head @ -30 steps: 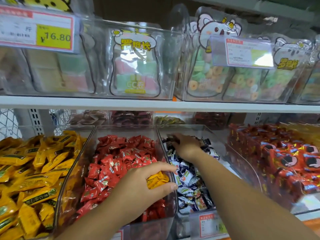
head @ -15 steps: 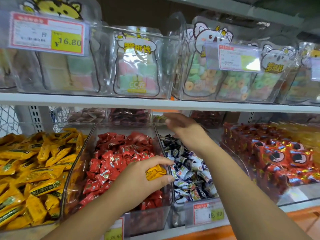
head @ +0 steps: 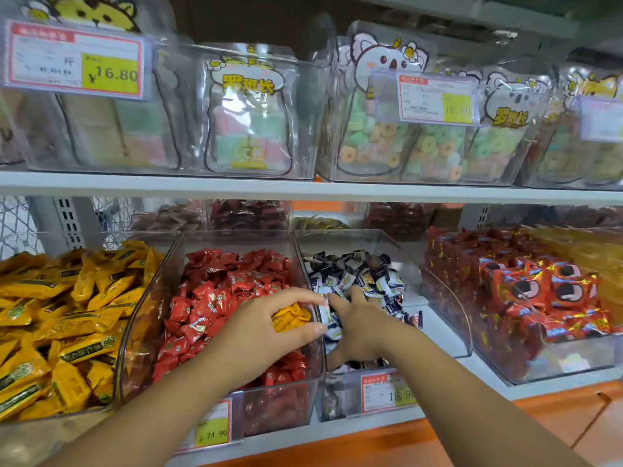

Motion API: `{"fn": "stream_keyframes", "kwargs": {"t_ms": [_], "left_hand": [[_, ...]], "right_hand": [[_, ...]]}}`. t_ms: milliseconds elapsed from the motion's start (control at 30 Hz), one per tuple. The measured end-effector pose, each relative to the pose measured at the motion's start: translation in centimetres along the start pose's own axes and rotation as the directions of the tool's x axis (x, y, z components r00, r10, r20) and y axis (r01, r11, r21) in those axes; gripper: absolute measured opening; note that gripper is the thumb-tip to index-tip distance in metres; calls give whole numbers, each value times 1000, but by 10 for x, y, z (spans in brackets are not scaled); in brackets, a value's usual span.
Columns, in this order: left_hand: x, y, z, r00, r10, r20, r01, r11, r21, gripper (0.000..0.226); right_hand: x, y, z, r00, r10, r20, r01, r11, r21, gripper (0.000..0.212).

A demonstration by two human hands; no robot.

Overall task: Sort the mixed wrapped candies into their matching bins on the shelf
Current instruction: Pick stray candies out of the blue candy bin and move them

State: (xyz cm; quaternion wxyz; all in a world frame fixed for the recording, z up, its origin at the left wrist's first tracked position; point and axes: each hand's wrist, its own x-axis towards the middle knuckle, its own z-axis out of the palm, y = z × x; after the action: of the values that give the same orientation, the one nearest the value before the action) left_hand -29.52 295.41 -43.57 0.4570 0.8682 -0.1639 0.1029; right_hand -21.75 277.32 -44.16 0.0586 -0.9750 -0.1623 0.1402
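My left hand point(head: 266, 326) hovers over the clear bin of red wrapped candies point(head: 232, 298) and grips several yellow wrapped candies point(head: 290, 316) between thumb and fingers. My right hand point(head: 359, 326) reaches down into the neighbouring bin of dark blue and white candies point(head: 362, 274), fingers spread among the wrappers near the bin's front. Whether it holds a candy is hidden. The bin of yellow wrapped candies point(head: 64, 315) stands at the far left.
A bin of red and gold packets point(head: 539, 298) sits at the right. The upper shelf point(head: 303, 188) carries clear bins of pastel sweets with price tags point(head: 76, 59). More price tags point(head: 387, 392) hang on the lower bins' fronts. An orange ledge point(head: 438, 443) runs below.
My right hand has dropped from the back of the blue and white bin down to its front, close to my left hand. My left hand keeps the yellow candies and has barely moved.
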Motion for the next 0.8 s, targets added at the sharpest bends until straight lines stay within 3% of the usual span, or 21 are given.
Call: {"fn": "stream_keyframes", "kwargs": {"t_ms": [67, 167, 267, 333, 400, 467, 567, 633, 733, 800], "left_hand": [[-1, 0, 0, 1000, -12, 3, 12, 1000, -3, 25], [-2, 0, 0, 1000, -30, 3, 30, 999, 11, 26], [-2, 1, 0, 1000, -27, -1, 27, 1000, 9, 27], [-3, 2, 0, 1000, -25, 6, 25, 1000, -6, 27], [-2, 1, -1, 1000, -28, 8, 28, 999, -15, 26], [-1, -1, 0, 999, -32, 8, 32, 999, -5, 27], [0, -3, 0, 999, -31, 9, 31, 1000, 6, 27], [0, -2, -1, 1000, -13, 1, 13, 1000, 12, 28], [0, -2, -1, 1000, -4, 3, 4, 1000, 20, 26], [0, -3, -1, 1000, 2, 0, -2, 999, 33, 27]], "right_hand": [[3, 2, -1, 998, 9, -57, -3, 995, 100, 98], [8, 11, 0, 978, 42, -203, 33, 934, 355, 54], [7, 23, -7, 959, 211, -190, 8, 648, 761, 25], [2, 36, -17, 923, 336, -189, -9, 511, 860, 20], [-5, 45, -31, 916, 354, -187, 25, 415, 909, 16], [-7, 48, -41, 925, 325, -195, 79, 339, 938, 31], [-5, 48, -44, 942, 234, -242, 138, 387, 912, 58], [-10, 52, -47, 956, 160, -245, 134, 505, 853, 66], [-28, 59, -63, 964, 131, -232, 21, 830, 558, 33], [-35, 59, -67, 988, 142, -61, -124, 963, 240, 22]]}}
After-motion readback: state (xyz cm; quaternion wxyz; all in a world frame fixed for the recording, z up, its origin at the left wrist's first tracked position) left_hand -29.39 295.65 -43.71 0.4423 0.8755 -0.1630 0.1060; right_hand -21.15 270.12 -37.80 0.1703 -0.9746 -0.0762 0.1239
